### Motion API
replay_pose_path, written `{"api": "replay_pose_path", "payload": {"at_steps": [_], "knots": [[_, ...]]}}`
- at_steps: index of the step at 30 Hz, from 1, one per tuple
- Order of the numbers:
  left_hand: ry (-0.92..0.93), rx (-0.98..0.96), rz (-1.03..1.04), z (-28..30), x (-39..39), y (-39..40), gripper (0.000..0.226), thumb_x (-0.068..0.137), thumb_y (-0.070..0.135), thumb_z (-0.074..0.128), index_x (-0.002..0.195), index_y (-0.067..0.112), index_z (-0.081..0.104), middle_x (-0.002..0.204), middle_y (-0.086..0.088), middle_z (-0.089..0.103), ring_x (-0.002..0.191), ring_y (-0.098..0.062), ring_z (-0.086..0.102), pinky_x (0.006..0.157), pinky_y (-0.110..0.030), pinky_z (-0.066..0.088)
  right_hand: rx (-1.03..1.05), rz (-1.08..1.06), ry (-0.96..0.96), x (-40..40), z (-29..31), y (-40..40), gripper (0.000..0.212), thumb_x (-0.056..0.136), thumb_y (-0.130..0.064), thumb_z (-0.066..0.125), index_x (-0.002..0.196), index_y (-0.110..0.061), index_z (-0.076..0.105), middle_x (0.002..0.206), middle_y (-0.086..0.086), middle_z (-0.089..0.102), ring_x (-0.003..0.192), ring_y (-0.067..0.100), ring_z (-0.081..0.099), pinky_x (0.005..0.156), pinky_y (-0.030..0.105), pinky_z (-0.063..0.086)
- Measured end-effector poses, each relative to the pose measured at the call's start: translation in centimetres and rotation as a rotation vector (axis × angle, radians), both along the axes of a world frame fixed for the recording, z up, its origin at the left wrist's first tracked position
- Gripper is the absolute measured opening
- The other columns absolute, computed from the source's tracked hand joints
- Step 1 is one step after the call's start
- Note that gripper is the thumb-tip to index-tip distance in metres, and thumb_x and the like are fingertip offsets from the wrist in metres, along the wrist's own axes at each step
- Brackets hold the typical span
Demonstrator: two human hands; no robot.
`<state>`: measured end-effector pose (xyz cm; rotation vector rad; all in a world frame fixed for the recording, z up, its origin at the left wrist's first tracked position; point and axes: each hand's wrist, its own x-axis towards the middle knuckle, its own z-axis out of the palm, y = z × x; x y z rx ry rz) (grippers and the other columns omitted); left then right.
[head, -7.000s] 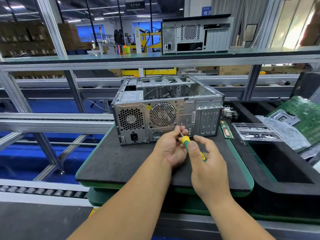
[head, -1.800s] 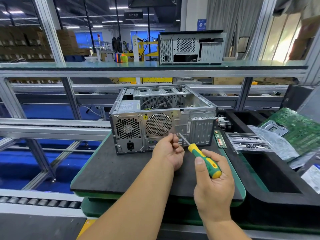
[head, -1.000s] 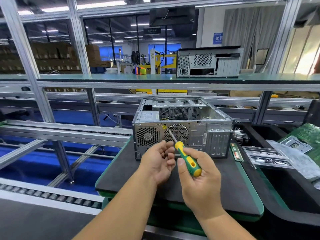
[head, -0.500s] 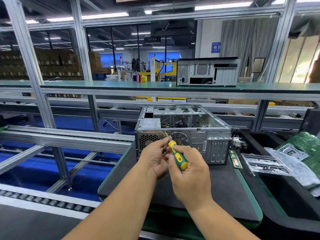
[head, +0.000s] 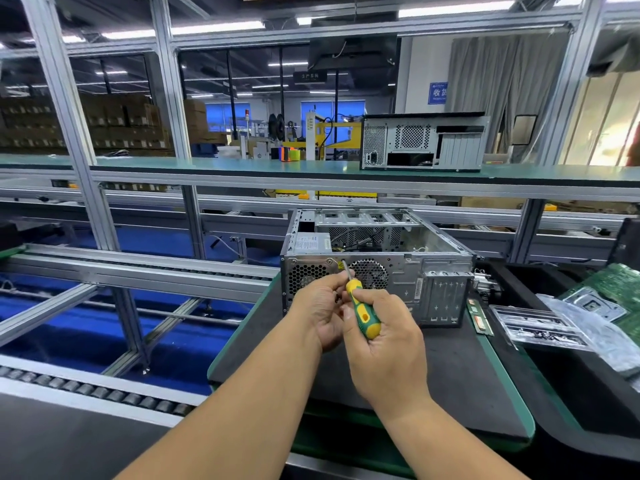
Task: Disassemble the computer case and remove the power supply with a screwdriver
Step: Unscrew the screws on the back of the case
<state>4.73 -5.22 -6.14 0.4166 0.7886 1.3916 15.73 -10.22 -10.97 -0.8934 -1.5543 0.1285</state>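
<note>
An open metal computer case lies on its side on a dark mat, rear panel facing me. The power supply sits in its left end, with a honeycomb vent and a labelled top. My right hand grips the green and yellow handle of a screwdriver. Its thin shaft slants up to the left, and the tip touches the top right corner of the power supply's rear plate. My left hand pinches the shaft just above the handle.
Right of the case lie RAM sticks, a clear plastic tray, a bagged green circuit board and a black foam bin. A second case stands on the upper shelf. Roller conveyor rails run to the left.
The screwdriver moved from the lower middle of the rear panel up and left to the power supply's top right corner. My left hand followed and now pinches the shaft. My head turned left.
</note>
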Motion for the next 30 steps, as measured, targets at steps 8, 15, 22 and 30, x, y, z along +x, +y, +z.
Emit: {"api": "replay_pose_path", "payload": {"at_steps": [8, 15, 22, 30], "knots": [[0.049, -0.039, -0.055, 1.1, 0.0, 0.0, 0.014, 0.100, 0.012, 0.062, 0.087, 0.008, 0.066, 0.074, -0.007, 0.048, 0.071, -0.015, 0.043, 0.069, -0.028, 0.036, -0.246, 0.100, 0.344, -1.6, 1.3, -0.9, 0.029, 0.089, -0.065, 0.061, 0.102, -0.039, 0.060, 0.087, -0.013, 0.071, 0.077, 0.010, 0.068, 0.070, 0.036, 0.057], [0.112, -0.032, -0.081, 1.7, -0.2, 0.0, 0.021, 0.102, 0.015, 0.059, 0.082, 0.007, 0.061, 0.066, -0.006, 0.050, 0.055, -0.016, 0.051, 0.057, -0.028, 0.050, -0.440, 0.158, 0.457, -2.7, 3.2, -1.6, 0.013, 0.086, -0.045, 0.063, 0.097, -0.039, 0.061, 0.083, -0.011, 0.071, 0.073, 0.007, 0.066, 0.068, 0.030, 0.053], [0.221, -0.042, -0.132, 1.8, -0.6, -0.7, 0.031, 0.097, 0.027, 0.068, 0.072, 0.015, 0.054, 0.063, -0.003, 0.050, 0.045, -0.017, 0.053, 0.041, -0.022, 0.048, -0.339, -0.089, -0.392, -0.8, 5.2, -2.3, 0.036, 0.085, -0.023, 0.061, 0.117, -0.040, 0.061, 0.098, -0.006, 0.046, 0.090, 0.024, 0.058, 0.078, 0.039, 0.051], [0.134, -0.057, -0.181, 2.7, -0.1, -1.4, 0.037, 0.103, 0.028, 0.060, 0.075, 0.004, 0.056, 0.051, -0.010, 0.058, 0.040, -0.023, 0.062, 0.039, -0.029, 0.053, -0.421, 0.038, -0.112, -0.5, 4.4, -2.1, 0.045, 0.085, -0.066, 0.061, 0.123, -0.043, 0.053, 0.100, -0.015, 0.068, 0.093, 0.008, 0.063, 0.081, 0.034, 0.053]]}}
